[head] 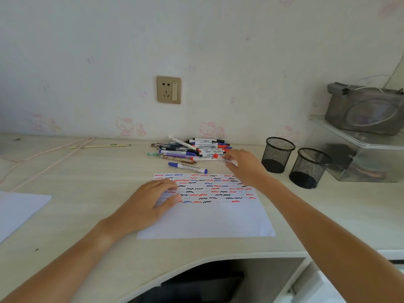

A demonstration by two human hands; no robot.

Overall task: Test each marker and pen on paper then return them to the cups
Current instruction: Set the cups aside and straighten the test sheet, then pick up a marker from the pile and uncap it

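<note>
Beside the marker pile (192, 149), right hand (242, 165) pinching a marker (229, 161), left hand (150, 202) flat on paper (207, 217)

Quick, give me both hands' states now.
Left hand: open, flat on the paper.
Right hand: reaching at the marker pile; grip blurred, cannot tell.

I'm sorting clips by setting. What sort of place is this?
Probably a desk in a child's bedroom or home study: cartoon-cat wallpaper, a wall socket, mesh pen cups and a pile of markers beside scribbled paper.

no legible text, marker (187, 167) labels (printed lines) too blurred to read
</note>
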